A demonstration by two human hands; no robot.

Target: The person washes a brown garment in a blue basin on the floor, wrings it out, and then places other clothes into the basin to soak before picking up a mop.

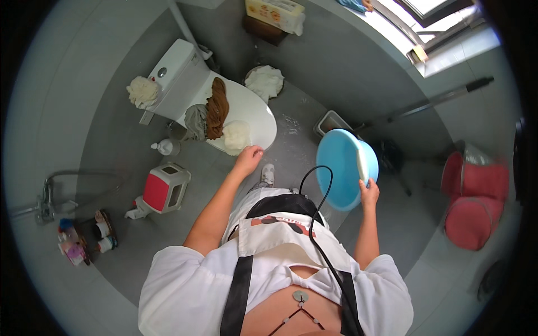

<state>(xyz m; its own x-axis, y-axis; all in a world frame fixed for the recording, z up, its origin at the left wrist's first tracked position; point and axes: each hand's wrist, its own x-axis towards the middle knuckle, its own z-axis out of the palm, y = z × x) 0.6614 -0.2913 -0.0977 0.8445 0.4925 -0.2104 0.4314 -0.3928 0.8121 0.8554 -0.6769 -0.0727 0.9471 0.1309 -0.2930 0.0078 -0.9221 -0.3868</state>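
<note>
White apron (269, 243) and yellow package (273, 12) bear unreadable print (287, 220).

A red-and-white stool (166, 189) stands at left, with a pump bottle (166, 147) just beyond it and a tap (46, 208) farther left. Red bags (472, 222) are at right, a window (440, 23) far right.

Pale container (332, 120) partly hidden behind blue basin (341, 158).

This is a bathroom; a white toilet (252, 112) shows it, as does what seems a shower tap (46, 205).
</note>
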